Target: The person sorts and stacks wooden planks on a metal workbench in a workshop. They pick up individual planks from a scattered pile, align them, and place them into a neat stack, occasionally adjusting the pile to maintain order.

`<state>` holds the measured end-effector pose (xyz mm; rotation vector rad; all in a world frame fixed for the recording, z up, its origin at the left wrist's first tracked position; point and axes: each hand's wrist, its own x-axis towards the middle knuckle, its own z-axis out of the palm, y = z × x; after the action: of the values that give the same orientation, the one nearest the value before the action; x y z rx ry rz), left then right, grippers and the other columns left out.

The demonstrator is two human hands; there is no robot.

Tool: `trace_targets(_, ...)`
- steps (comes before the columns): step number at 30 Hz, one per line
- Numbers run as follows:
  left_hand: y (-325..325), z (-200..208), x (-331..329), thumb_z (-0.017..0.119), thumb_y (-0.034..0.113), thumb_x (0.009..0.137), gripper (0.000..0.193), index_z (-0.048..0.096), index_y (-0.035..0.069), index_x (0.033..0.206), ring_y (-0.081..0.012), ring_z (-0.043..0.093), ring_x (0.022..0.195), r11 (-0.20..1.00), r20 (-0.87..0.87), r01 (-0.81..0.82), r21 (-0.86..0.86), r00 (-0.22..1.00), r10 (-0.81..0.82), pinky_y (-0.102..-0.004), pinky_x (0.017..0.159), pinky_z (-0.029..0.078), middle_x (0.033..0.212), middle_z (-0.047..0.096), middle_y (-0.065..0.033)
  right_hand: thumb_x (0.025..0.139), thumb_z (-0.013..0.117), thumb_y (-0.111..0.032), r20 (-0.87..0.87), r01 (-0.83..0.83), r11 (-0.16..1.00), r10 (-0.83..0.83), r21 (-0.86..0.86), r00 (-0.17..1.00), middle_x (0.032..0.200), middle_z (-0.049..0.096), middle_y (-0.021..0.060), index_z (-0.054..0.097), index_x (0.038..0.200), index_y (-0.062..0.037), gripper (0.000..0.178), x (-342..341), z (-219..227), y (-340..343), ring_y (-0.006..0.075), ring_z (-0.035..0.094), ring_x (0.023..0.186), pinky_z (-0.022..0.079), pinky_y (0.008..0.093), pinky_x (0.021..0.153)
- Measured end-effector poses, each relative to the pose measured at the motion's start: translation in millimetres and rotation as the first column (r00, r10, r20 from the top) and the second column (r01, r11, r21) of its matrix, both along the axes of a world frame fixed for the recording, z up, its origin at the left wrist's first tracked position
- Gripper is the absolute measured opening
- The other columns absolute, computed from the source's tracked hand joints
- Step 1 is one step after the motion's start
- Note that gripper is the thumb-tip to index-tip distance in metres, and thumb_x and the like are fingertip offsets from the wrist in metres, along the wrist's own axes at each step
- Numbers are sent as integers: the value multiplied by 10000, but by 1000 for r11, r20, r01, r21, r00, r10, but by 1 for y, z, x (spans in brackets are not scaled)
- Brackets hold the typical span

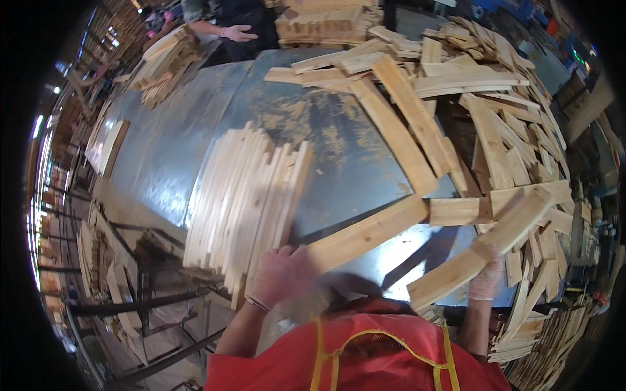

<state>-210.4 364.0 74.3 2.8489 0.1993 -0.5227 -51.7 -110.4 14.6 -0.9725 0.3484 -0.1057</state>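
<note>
Grey-blue metal tops the work table (173,153), with tan patches on its far half. From 1 round to 4 o'clock on it spreads a loose heap of boards (499,153). Toward 8 o'clock, a row of pale slats (238,195) lies packed side by side, long axes pointing just past 12. Between row and heap, a flat plank (368,232) lies from 8 to 2 o'clock. The slanted board (450,274) nearer the person runs almost parallel to that plank, also from 8 to 2, so its axis is turned well away from the row's.

The right hand (486,281) is the nearer to this board: its middle sits at 12 o'clock from the fingers, which grasp its right-hand edge. From there the row is at 10 o'clock, well apart. The left hand (280,275) is at the row's near end, row at 11 o'clock, plank at 2. Its fingers are blurred; I cannot tell whether they grip or merely rest.
</note>
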Motion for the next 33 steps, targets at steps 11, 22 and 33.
trace_targets(11, -14, -93, -103, 748, 210, 903, 885, 298, 12, 1639, -131, 604, 751, -187, -507, -474, -861, 831, 228, -264, 578, 461, 1004, 659, -62, 1012, 717, -376, -366, -241, 947, 306, 212, 879, 1265, 684, 122, 630, 1397, -110, 476, -60, -83, 339, 325, 669, 1138, 559, 511, 1045)
trace_targets(22, 42, -73, -125, 754, 399, 873, 774, 510, 4, 1492, -389, 594, 1285, 784, 178, -226, -578, 903, 391, -495, 1120, 457, 1352, 623, -189, 890, 819, -140, -344, -777, 630, 734, 21, 586, 1155, 732, 114, 605, 1352, -41, 518, -61, -64, 356, 282, 731, 1025, 632, 448, 882)
trace_targets(33, 54, -75, -50, 827, 417, 742, 800, 537, 29, 1378, -397, 508, 1290, 959, 351, -283, 23, 900, 257, -593, 1086, 406, 1354, 546, -163, 882, 759, -366, -249, -453, 188, 626, -871, 739, 1366, 669, 217, 610, 1402, -4, 650, 82, -44, 346, 368, 632, 1242, 473, 442, 1084)
